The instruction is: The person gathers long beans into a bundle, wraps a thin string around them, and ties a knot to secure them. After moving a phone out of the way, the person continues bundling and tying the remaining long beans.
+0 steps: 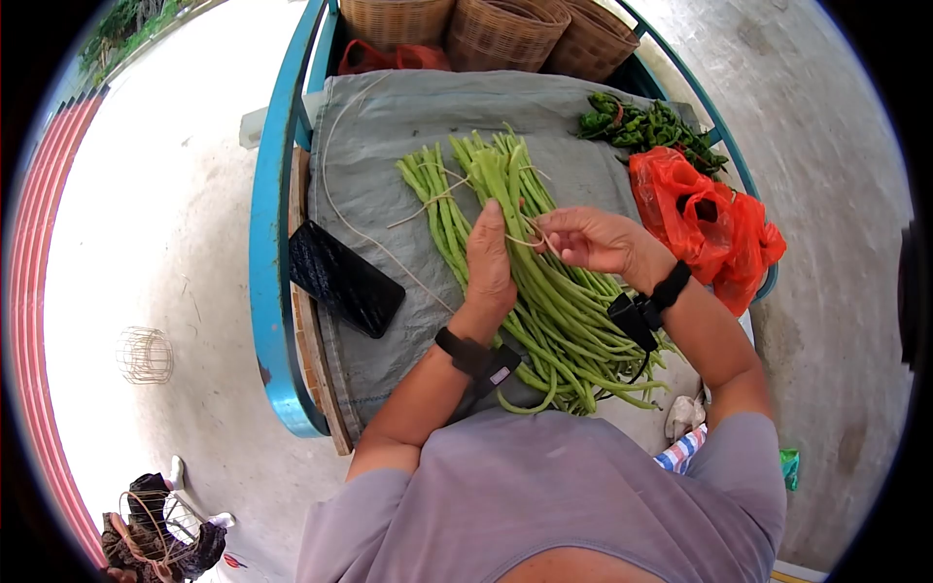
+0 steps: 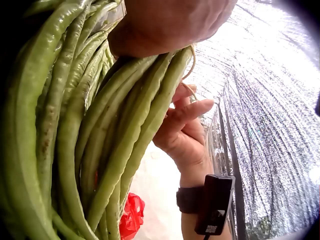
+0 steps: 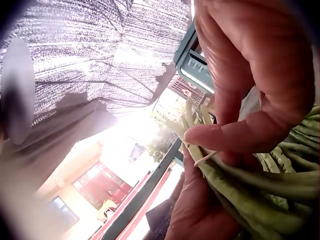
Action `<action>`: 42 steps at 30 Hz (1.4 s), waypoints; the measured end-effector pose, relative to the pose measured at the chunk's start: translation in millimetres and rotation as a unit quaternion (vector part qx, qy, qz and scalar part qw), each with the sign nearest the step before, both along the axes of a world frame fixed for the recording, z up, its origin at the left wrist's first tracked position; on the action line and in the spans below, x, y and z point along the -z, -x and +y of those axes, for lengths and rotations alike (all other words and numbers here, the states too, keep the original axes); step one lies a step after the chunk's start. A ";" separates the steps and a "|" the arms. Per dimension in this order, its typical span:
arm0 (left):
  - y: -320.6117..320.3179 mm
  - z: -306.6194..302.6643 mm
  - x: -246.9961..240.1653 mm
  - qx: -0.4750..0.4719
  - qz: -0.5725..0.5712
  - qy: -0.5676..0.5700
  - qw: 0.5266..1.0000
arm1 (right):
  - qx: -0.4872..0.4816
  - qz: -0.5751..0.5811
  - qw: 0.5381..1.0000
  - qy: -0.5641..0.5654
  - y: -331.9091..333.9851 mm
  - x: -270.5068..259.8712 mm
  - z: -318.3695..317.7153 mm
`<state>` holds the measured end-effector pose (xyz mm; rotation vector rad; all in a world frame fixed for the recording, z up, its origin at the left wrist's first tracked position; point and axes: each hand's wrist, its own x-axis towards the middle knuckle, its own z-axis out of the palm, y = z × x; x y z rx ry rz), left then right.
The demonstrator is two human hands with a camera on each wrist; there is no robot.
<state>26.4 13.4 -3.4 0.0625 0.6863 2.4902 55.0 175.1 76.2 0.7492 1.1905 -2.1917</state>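
Note:
My left hand (image 1: 491, 257) grips a bunch of long green beans (image 1: 539, 282) near its upper end; its fingers are mostly hidden behind the stalks. My right hand (image 1: 593, 238) pinches a thin pale tie (image 3: 204, 159) between thumb and fingers at the side of that bunch. In the left wrist view the tie loops out from the beans toward the right hand's fingertips. Left of the held bunch, a second bunch of long beans (image 1: 437, 209) lies with a thin tie around it. Beans spread toward my body below both hands.
Grey cloth (image 1: 379, 146) covers a cart with a blue metal frame (image 1: 277, 223). A black phone-like slab (image 1: 345, 280) lies left, beside a long string (image 1: 350, 228). Green peppers (image 1: 651, 126) and a red plastic bag (image 1: 700, 219) are right; wicker baskets (image 1: 505, 34) stand behind.

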 end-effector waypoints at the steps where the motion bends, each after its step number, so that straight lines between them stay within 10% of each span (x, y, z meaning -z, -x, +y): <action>1: -0.2 0.6 -0.4 -0.002 -0.004 0.000 1.000 | 0.002 -0.005 1.000 0.003 0.9 -1.4 -0.6; 9: 0.6 2.6 -2.7 0.008 0.001 -0.009 1.000 | -0.028 -0.021 0.998 0.048 5.2 -1.1 0.5; 18: 1.0 -0.2 -3.7 0.044 0.012 -0.021 0.999 | -0.073 0.130 0.932 -0.329 8.6 -4.0 -27.6; 42: 20.4 3.8 36.4 0.039 -0.098 -0.086 0.991 | 0.125 0.198 0.972 -0.017 -3.0 3.8 7.8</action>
